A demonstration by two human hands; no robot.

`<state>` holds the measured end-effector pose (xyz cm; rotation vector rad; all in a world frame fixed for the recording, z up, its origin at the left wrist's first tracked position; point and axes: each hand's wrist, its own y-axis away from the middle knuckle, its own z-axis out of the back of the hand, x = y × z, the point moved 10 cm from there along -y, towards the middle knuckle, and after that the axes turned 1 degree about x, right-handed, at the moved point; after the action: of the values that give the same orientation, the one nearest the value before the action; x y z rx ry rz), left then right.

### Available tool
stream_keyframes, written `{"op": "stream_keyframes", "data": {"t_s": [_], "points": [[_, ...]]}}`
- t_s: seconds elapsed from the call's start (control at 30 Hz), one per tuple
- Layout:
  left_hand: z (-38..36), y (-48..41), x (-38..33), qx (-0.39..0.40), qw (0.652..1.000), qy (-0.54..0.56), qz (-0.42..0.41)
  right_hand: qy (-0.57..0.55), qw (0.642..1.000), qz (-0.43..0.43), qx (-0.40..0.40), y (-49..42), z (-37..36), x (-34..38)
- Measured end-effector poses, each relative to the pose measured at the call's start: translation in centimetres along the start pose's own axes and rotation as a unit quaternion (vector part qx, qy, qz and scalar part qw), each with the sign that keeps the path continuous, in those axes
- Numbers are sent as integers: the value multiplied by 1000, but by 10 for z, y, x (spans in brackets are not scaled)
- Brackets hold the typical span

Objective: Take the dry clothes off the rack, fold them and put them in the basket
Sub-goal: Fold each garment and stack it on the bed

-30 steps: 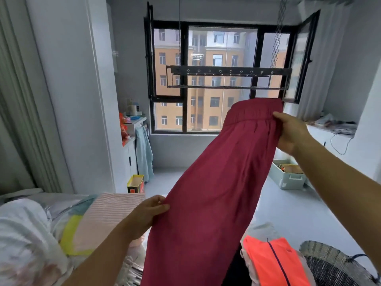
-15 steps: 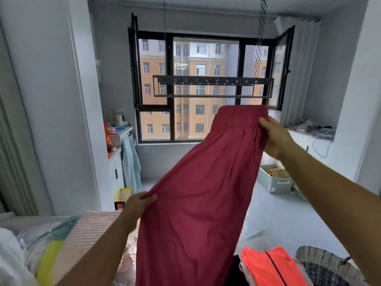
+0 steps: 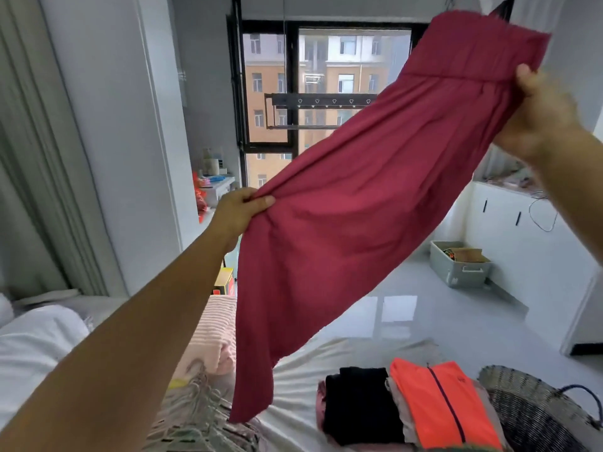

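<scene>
I'm stretching the red garment (image 3: 359, 207) in the air above the bed (image 3: 303, 380) to flatten it for folding: right hand (image 3: 538, 115) fingers gripping the waistband (image 3: 473, 57), left hand (image 3: 238, 210) fingers pinching the edge.

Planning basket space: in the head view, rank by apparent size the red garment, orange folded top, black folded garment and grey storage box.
1. red garment, by far
2. orange folded top
3. black folded garment, nearly alike with the orange one
4. grey storage box, though it stands farther away, so its true size is unsure
</scene>
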<state>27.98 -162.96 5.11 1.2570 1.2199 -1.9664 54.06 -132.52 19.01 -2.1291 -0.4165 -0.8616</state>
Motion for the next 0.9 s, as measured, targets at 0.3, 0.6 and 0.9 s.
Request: {"op": "stream_keyframes", "data": {"t_s": [0.3, 0.6, 0.9], "points": [[-76, 231, 106, 144, 976, -26, 159, 37, 977, -191, 85, 142, 42, -41], [-159, 481, 194, 222, 928, -126, 271, 37, 925, -375, 45, 332, 171, -109], [-188, 616, 266, 256, 868, -94, 415, 46, 871, -489, 23, 423, 210, -194]]}}
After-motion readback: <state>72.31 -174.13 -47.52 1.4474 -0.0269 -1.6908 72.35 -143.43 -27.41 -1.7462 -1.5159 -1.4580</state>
